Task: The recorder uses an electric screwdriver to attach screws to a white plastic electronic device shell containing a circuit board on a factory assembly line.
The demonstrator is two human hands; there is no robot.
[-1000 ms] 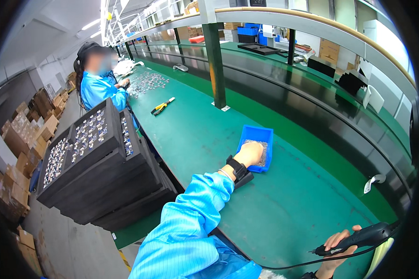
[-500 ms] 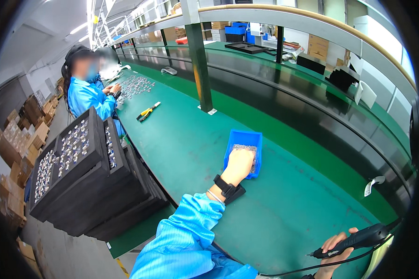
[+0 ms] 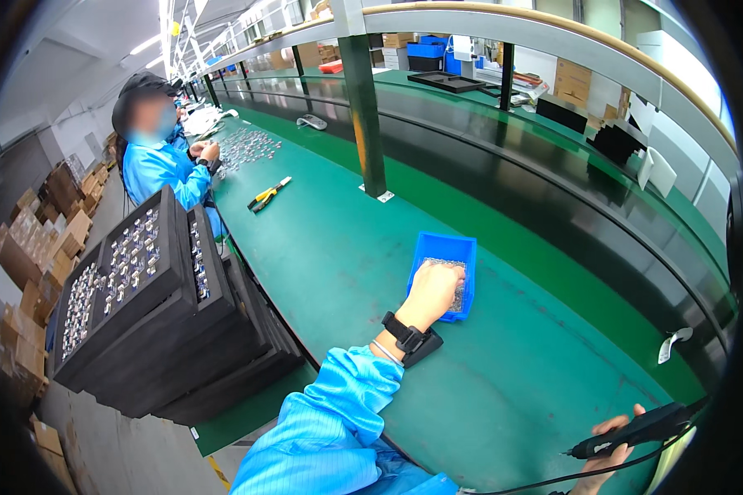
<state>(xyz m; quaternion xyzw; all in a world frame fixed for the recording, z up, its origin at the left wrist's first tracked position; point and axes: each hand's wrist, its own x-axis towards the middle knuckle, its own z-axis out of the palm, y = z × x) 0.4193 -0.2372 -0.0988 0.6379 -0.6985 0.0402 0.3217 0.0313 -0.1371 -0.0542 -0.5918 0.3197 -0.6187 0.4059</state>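
Note:
My left hand [image 3: 434,290] reaches into a small blue bin [image 3: 447,245] on the green bench, its fingers curled down among many tiny metallic pieces [image 3: 456,306]. The fingertips are hidden, so what they pinch, if anything, does not show. A black strap [image 3: 406,336] with a dark block circles that wrist. At the lower right, my right hand [image 3: 606,464] is wrapped round a black pen-shaped electric screwdriver [image 3: 636,432], its thin tip pointing left. A black cord [image 3: 545,477] runs below it along the bench's near edge.
Stacked black foam trays [image 3: 215,346] holding small metal-and-blue parts [image 3: 132,256] stand at the left. Yellow-and-black pliers [image 3: 269,195] lie farther up the bench. A co-worker in blue [image 3: 161,173] sits beside scattered small parts [image 3: 248,148]. A metal post [image 3: 366,124] rises beside the dark conveyor [image 3: 504,173].
The whole view has shifted slightly. My left hand stays in the bin, its fingers bent a little deeper. My right hand still holds the screwdriver. The co-worker's hands have risen slightly.

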